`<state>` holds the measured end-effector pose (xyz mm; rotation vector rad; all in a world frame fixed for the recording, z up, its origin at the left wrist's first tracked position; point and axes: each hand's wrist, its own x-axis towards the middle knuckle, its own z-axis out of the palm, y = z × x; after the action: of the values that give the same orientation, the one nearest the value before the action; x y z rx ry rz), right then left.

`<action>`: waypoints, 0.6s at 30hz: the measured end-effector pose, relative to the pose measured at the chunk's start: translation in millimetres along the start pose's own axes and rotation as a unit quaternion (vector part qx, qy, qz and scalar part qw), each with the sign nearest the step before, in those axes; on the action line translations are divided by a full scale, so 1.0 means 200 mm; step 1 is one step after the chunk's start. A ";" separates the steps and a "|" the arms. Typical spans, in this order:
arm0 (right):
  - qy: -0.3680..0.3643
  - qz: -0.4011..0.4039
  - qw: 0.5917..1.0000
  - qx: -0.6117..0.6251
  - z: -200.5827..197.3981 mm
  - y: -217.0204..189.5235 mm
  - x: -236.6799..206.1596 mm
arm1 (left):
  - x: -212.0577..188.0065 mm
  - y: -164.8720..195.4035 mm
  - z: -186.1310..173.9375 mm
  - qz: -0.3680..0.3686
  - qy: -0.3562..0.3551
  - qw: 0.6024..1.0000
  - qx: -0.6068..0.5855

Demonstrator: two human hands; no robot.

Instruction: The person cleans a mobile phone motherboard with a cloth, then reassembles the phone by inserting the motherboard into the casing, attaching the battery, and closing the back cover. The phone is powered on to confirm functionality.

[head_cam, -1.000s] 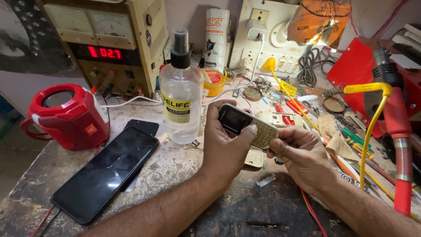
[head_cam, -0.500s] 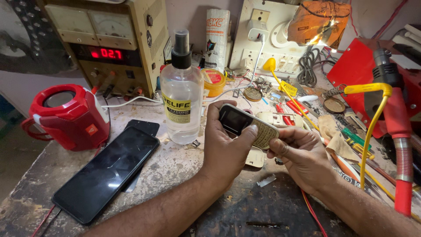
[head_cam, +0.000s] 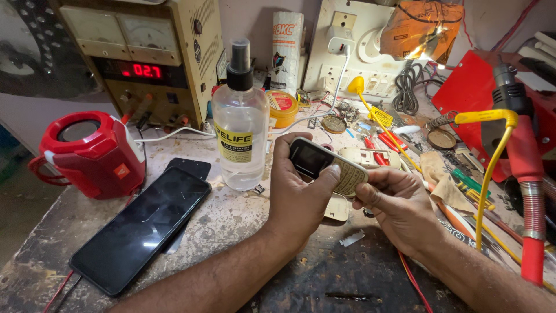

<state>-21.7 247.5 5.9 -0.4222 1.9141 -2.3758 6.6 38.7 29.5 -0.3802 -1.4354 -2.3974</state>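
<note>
I hold a small keypad phone [head_cam: 330, 165] with a dark screen and beige keys above the workbench, gripped by both hands. My left hand [head_cam: 298, 197] wraps the phone from below, its thumb on the keypad. My right hand [head_cam: 394, 200] pinches the phone's lower end. A beige phone cover piece [head_cam: 336, 208] lies on the bench just beneath my hands. A clear spray bottle [head_cam: 239, 124] with a black nozzle stands to the left of the phone.
A black smartphone [head_cam: 142, 232] lies at the left beside a red speaker [head_cam: 92, 153]. A power supply [head_cam: 145, 64] with red digits stands behind. Screwdrivers and tools [head_cam: 382, 145] clutter the right, near a yellow cable [head_cam: 492, 156] and a red hot-air handle [head_cam: 524, 174].
</note>
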 end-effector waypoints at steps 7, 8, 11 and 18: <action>0.000 0.006 1.000 0.005 -0.02 0.01 0.01 | 0.00 0.02 0.00 -0.017 -0.001 1.000 0.002; -0.001 0.006 1.000 0.004 -0.02 0.01 0.01 | 0.00 0.02 0.00 -0.018 -0.001 1.000 0.000; -0.002 0.005 1.000 0.004 -0.02 0.01 0.01 | 0.00 0.01 0.00 -0.017 -0.001 1.000 -0.004; -0.009 0.009 0.999 0.030 -0.02 0.01 0.01 | 0.00 0.01 -0.01 -0.009 -0.006 1.000 0.021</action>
<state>-24.9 249.8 4.0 -0.4198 1.8270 -2.4030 6.6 36.7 30.9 -0.3732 -1.4989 -2.3782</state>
